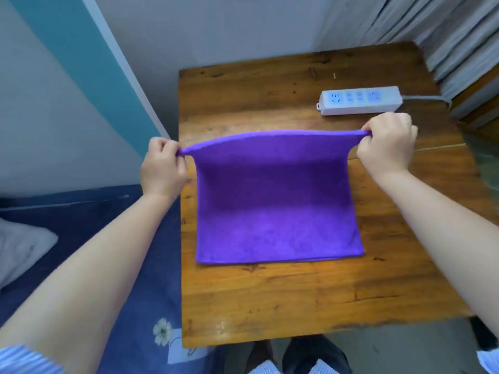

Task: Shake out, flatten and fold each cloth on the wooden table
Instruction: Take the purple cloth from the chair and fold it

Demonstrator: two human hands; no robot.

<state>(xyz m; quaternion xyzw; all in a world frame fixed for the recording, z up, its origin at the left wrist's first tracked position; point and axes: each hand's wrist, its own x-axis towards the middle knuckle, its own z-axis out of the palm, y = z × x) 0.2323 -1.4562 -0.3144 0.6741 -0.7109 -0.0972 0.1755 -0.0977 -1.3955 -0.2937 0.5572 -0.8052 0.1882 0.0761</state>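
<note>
Domestic bedroom. Indicators: dark-blue floral bed sheet with grey-white pillow beside small brown wooden table; pleated grey curtains; white multi-socket power strip on tabletop.

left hand: raised, fingers pinching | right hand: raised, fingers pinching | forearms: bare, outstretched

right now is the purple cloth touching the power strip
Apart. The head view shows bare wood of the table between the purple cloth's raised far edge and the power strip; both hands pinch that edge's corners.
</note>
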